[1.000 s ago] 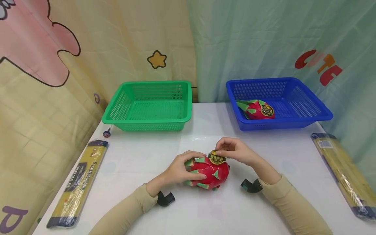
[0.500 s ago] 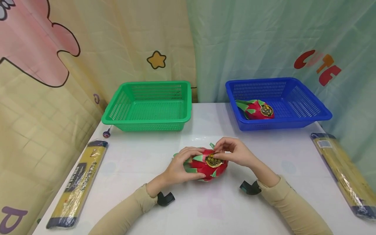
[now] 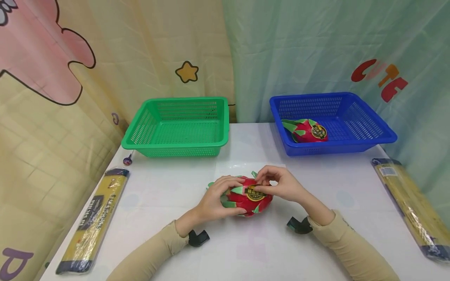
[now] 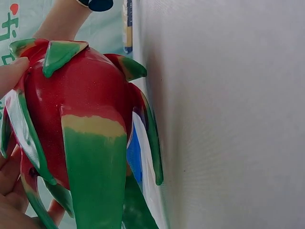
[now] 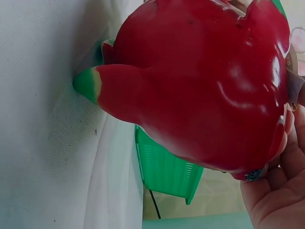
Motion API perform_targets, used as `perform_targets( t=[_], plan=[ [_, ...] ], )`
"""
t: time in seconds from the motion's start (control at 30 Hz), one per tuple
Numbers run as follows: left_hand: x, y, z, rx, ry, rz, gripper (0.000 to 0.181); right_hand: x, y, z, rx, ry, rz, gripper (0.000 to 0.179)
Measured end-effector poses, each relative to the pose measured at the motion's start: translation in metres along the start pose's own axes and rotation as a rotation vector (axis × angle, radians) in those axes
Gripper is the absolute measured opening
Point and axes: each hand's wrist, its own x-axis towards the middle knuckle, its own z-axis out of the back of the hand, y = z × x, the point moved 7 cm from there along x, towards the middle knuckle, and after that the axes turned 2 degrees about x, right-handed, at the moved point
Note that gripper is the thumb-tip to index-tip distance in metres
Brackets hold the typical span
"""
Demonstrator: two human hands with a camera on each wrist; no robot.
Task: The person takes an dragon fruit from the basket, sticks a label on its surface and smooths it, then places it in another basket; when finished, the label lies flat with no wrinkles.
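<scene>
A red dragon fruit (image 3: 242, 202) with green-tipped scales rests on the white table, held on its left side by my left hand (image 3: 217, 198). A black and gold round label (image 3: 254, 196) lies across its upper front. My right hand (image 3: 284, 184) pinches the label's right edge between thumb and index finger, and that edge looks lifted off the skin. In the left wrist view, long green scales of the dragon fruit (image 4: 95, 157) face the camera. The right wrist view has its smooth red side (image 5: 205, 90), with a sliver of the label (image 5: 294, 89) at the fingers.
Behind the hands stand a green basket (image 3: 175, 146) and a blue basket (image 3: 341, 149). Another labelled dragon fruit (image 3: 305, 131) lies in the blue one. Packs of spaghetti lie along the left (image 3: 95, 220) and right (image 3: 409, 207) table edges. A lollipop (image 3: 127, 160) sits near the green basket.
The dragon fruit has turned in my left hand and shifted slightly away. Its label, earlier standing up at the top, now lies lower on the front. My right fingers have stayed at the label.
</scene>
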Motion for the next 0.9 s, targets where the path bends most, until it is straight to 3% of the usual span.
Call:
perform_targets(
  t=[0.13, 0.23, 0.3, 0.47, 0.6, 0.73, 0.9],
  plan=[
    [0.0, -0.001, 0.0, 0.02, -0.001, -0.008, 0.058, 0.0, -0.003, 0.001, -0.067, -0.034, 0.037, 0.029],
    [0.001, -0.001, 0.001, 0.041, 0.0, 0.007, 0.058, 0.0, -0.011, 0.001, -0.126, -0.042, 0.005, 0.042],
    [0.001, 0.0, 0.001, 0.055, 0.005, 0.027, 0.058, -0.001, -0.019, -0.002, -0.137, 0.001, -0.07, 0.053],
    [0.0, 0.003, -0.001, 0.046, 0.047, 0.088, 0.061, -0.006, -0.036, -0.02, -0.081, 0.195, -0.25, 0.068],
    [0.0, 0.003, -0.005, 0.043, 0.063, 0.145, 0.069, -0.006, -0.037, -0.026, -0.038, 0.212, -0.276, 0.061],
    [0.006, 0.004, -0.012, 0.165, 0.045, 0.227, 0.073, -0.005, -0.036, -0.028, -0.006, 0.196, -0.244, 0.049],
    [0.011, 0.008, -0.019, 0.288, 0.026, 0.31, 0.066, -0.004, -0.036, -0.029, 0.007, 0.172, -0.236, 0.04]
  ],
)
